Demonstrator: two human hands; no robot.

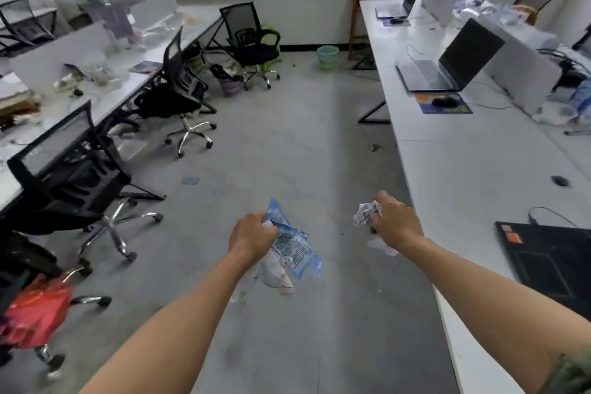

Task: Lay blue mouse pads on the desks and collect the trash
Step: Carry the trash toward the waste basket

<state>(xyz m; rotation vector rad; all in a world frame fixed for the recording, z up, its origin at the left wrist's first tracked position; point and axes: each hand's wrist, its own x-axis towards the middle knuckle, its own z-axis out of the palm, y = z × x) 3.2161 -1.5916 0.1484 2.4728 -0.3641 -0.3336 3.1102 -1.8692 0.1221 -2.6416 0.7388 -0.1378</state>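
My left hand grips a bunch of trash: a blue printed plastic wrapper and white crumpled bags hanging below it. My right hand holds a crumpled white paper ball, with another white scrap showing under the wrist. Both hands are out over the grey floor of the aisle. A blue mouse pad with a black mouse on it lies on the right desk in front of an open laptop. A second blue pad lies on the left desk.
A green waste basket stands by the far wall and a purple bin full of trash by the office chairs. A red bag hangs at lower left. A black laptop lies on the near right desk.
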